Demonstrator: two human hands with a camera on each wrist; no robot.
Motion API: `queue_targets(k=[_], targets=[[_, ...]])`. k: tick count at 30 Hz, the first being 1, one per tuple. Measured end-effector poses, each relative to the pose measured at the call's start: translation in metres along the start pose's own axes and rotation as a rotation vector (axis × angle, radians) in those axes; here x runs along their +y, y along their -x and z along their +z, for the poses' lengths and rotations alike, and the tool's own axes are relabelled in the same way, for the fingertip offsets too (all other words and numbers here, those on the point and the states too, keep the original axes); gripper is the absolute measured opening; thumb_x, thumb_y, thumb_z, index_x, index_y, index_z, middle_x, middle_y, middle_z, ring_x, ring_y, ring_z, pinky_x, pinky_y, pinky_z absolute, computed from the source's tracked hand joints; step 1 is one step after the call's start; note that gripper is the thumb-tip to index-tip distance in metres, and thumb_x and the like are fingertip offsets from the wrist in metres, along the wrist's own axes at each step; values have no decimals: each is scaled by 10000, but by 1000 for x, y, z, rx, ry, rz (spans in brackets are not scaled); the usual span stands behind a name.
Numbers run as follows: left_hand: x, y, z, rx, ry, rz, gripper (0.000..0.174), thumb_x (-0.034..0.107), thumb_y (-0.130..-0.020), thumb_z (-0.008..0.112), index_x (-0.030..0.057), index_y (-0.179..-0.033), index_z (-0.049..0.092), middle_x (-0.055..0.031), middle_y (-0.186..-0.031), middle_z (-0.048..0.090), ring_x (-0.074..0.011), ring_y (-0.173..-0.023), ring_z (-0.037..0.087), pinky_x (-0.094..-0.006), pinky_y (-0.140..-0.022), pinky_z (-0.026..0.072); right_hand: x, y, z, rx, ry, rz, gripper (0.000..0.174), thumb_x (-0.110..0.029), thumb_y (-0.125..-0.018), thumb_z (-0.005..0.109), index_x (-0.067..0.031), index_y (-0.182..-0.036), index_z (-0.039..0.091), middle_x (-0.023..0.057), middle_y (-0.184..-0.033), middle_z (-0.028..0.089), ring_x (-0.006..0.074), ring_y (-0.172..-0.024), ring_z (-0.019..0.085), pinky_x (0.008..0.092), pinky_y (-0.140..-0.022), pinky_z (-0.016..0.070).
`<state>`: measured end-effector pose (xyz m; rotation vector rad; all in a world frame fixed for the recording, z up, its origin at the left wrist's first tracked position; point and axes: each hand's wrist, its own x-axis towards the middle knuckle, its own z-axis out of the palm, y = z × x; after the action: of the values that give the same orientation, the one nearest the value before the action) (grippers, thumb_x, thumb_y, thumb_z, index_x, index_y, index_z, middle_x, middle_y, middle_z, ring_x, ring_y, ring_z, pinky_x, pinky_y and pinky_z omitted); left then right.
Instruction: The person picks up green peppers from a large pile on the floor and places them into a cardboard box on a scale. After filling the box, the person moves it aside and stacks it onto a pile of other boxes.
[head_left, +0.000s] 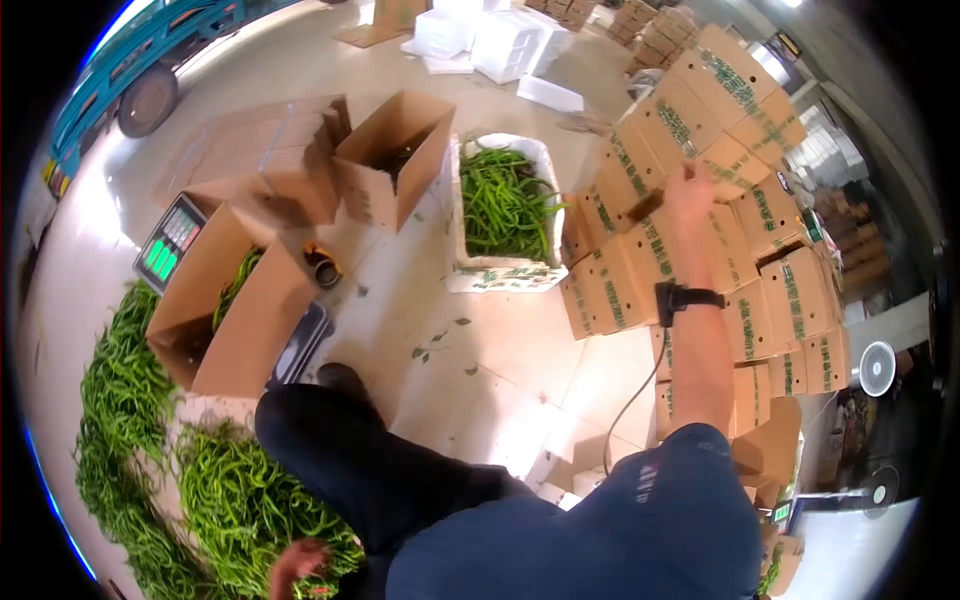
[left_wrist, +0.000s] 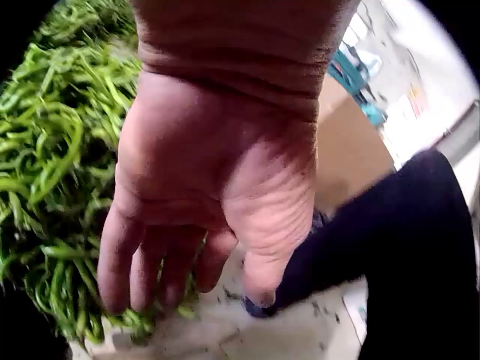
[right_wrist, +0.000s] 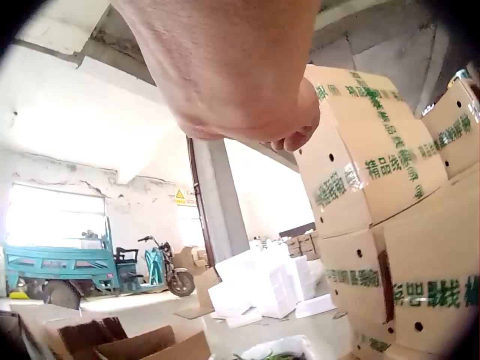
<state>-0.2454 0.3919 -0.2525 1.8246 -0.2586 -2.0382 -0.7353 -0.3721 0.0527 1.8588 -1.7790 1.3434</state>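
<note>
My left hand [left_wrist: 202, 180] hangs with loosely bent fingers and holds nothing visible. In the head view the left hand [head_left: 298, 565] is low, over the heap of long green peppers [head_left: 240, 490]; the left wrist view has those peppers [left_wrist: 56, 142] beside its fingers. My right hand [head_left: 690, 195], a dark band on its wrist, is raised by the stacked cartons [head_left: 650, 250] with green print. In the right wrist view the right hand [right_wrist: 289, 124] has its fingers curled close to an upper carton [right_wrist: 360, 157], nothing showing in them; the forearm hides part of the hand.
A white foam box [head_left: 505, 275] of green peppers stands on the floor ahead. An open carton [head_left: 255, 325] with some peppers is at the left, beside a scale display [head_left: 170, 240]. Another open carton [head_left: 395, 165] and flattened cardboard [head_left: 255, 150] lie beyond. A blue cart [head_left: 120, 75] is farther back.
</note>
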Motion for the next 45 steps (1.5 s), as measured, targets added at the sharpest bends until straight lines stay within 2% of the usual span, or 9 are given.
queue_targets(k=[5,10,13,20,25,33,35,37,45], targets=[[1,-44,89,-220,-670,-22,321,182,-957,631,31,-1240,613,-91,-1069,688,-193,-899,658,-341,-759,527,-43,45,50,-111,-234,-52,230,-183,-929,626,-21,-1071,706,180,-970,731,307,-847,716,378,-793,551],[-10,-68,108,-379,-500,106,497,153,-906,665,41,-1361,499,-105,-1237,613,-207,-1067,593,-364,-891,484,-126,124,84,-478,-510,-135,162,-115,-919,676,-12,-1044,664,149,-934,684,259,-808,685,348,-750,537],[-37,-67,132,-478,-354,224,620,135,-875,685,47,-1434,430,-114,-1338,567,-216,-1168,554,-378,-970,457,-157,180,109,-615,-479,-515,133,-73,-926,669,-20,-1048,660,126,-957,653,210,-811,653,318,-741,524],[-7,-118,192,-654,-55,514,908,125,-776,723,58,-1577,301,-165,-1561,427,-274,-1392,452,-411,-1140,389,-218,294,179,-1114,-448,-502,159,-70,-979,635,-28,-1122,689,30,-982,688,112,-869,633,264,-779,522],[17,-104,167,-635,-83,373,927,227,-688,796,77,-1521,418,-235,-1476,461,-375,-1344,493,-406,-1105,420,-259,320,221,-1224,-461,-643,190,-86,-1000,622,10,-1157,670,34,-1063,703,96,-970,638,238,-886,495],[20,-131,173,-796,246,304,786,65,-771,713,96,-1497,414,-135,-1226,661,-216,-1112,620,-368,-978,488,-299,336,226,-1361,-198,-692,188,-67,-1001,613,23,-1161,655,40,-1056,694,93,-987,638,234,-878,497],[28,-149,191,-734,295,496,759,78,-768,720,95,-1468,427,-150,-1173,673,-228,-1083,629,-375,-949,500,-291,328,231,-1439,-241,-712,182,-53,-1008,607,18,-1171,650,36,-1015,684,92,-954,633,246,-846,514],[82,-143,148,-868,271,346,725,110,-787,701,75,-1451,413,-202,-1178,658,-304,-1061,638,-417,-905,499,-275,322,236,-1476,-340,-697,180,-47,-1012,605,16,-1175,647,36,-1001,680,93,-943,631,253,-836,522],[69,-203,222,-840,155,509,848,140,-843,701,18,-1552,252,-251,-1297,618,-329,-1206,580,-426,-1024,453,-234,327,250,-1435,-282,-494,173,-85,-995,641,-10,-1146,676,48,-931,703,112,-832,666,255,-747,534]])
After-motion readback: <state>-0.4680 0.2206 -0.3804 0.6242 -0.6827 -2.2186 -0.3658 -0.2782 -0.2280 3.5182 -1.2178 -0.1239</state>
